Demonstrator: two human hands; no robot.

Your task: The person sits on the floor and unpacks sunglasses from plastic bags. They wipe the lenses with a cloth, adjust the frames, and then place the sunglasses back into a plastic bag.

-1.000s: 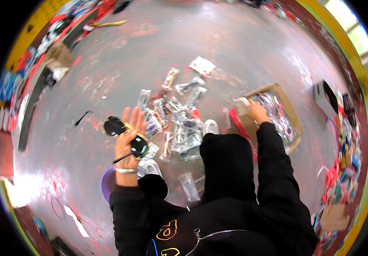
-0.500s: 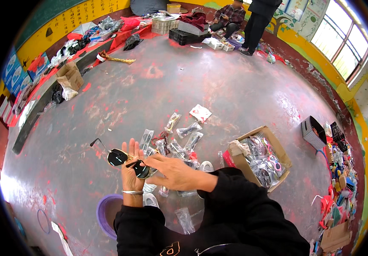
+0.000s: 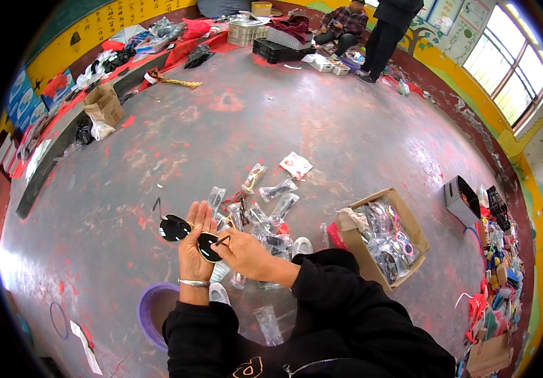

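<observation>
A pair of sunglasses [image 3: 174, 229] with dark lenses and thin gold rims is between my hands, its left temple arm standing out. My left hand [image 3: 195, 263], palm up with a silver bangle at the wrist, holds the frame with its thumb over the bridge. My right hand [image 3: 251, 257] pinches the right lens side, by the other temple arm. Beyond them, several glasses in clear plastic sleeves [image 3: 279, 189] lie scattered on the floor. An open cardboard box [image 3: 417, 222] to the right is full of bagged glasses.
A purple basin [image 3: 147, 315] stands at the lower left, and an empty plastic sleeve [image 3: 268, 326] lies near my feet. Along the right wall are a woven basket [image 3: 462, 201] and piled small goods [image 3: 504, 277]. Two people, one seated, one standing [image 3: 387, 38], are at the back.
My right hand has drawn in to the right lens and now grips that side. My left thumb has closed over the bridge, and the sunglasses now lie more evenly across my palm.
</observation>
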